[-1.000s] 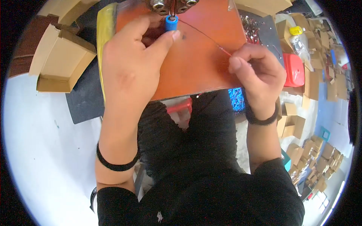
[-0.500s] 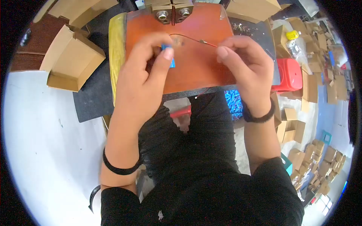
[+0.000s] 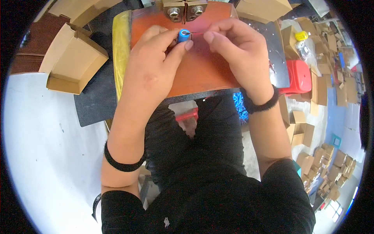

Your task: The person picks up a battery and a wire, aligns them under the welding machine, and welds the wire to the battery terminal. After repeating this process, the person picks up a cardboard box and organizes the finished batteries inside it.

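A small blue cylindrical battery cell (image 3: pixel 184 36) is pinched between the thumb and fingers of my left hand (image 3: pixel 157 54), its round end turned up toward me. From that end a thin red and dark wire (image 3: pixel 197 34) runs right to my right hand (image 3: pixel 241 46). The thumb and forefinger there are pressed together on the wire; its far end is hidden by them. Just beyond both hands, two metal clamp blocks with round bolts (image 3: pixel 184 13) stand side by side, apart from the cell.
Under my hands lies an orange mat (image 3: pixel 202 74) on a dark table, with a yellow strip (image 3: pixel 121 54) along its left edge. An open cardboard box (image 3: pixel 74 62) sits left. Right are a red stool (image 3: pixel 299 77) and more boxes. Several blue cells (image 3: pixel 240 107) lie below the table edge.
Both hands have moved up toward the clamp blocks and closer together. The cell has turned so its end faces up, and the wire between the hands shows shorter.
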The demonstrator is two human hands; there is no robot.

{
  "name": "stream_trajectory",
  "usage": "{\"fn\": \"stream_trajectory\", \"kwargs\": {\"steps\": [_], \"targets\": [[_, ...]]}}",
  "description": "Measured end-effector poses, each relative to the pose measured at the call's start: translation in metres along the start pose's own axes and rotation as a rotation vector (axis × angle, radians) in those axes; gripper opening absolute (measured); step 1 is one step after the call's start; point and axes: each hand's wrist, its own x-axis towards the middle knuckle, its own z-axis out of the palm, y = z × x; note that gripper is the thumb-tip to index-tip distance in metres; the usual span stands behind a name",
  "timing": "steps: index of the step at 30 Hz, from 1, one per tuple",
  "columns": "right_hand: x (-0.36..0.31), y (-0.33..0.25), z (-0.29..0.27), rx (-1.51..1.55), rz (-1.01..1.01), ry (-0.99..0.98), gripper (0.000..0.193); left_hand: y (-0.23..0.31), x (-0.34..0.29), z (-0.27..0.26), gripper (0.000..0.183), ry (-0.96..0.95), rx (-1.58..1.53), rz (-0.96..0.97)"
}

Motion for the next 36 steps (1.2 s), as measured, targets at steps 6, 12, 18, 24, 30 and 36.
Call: {"fn": "stream_trajectory", "kwargs": {"steps": [6,12,18,24,30,36], "targets": [[0.001,0.005,0.008,-0.11,-0.107,0.079,0.011,0.0,0.006,-0.001,0.018,0.024,0.041,0.017],[0.001,0.004,0.011,-0.108,-0.073,0.106,0.013,-0.004,0.008,0.001,0.02,0.045,0.04,0.046],[0.002,-0.017,0.013,-0.249,-0.028,0.102,0.009,-0.009,0.008,0.003,0.02,0.062,0.048,0.067],[0.002,-0.015,0.012,-0.265,-0.055,0.113,0.012,-0.01,0.009,0.003,0.024,0.034,0.094,0.026],[0.002,-0.013,0.011,-0.312,-0.08,0.121,0.012,-0.004,0.008,0.007,0.026,0.02,0.181,-0.073],[0.005,-0.014,0.02,-0.18,-0.077,0.098,0.011,-0.024,0.01,0.002,0.026,0.08,0.17,0.122]]}}
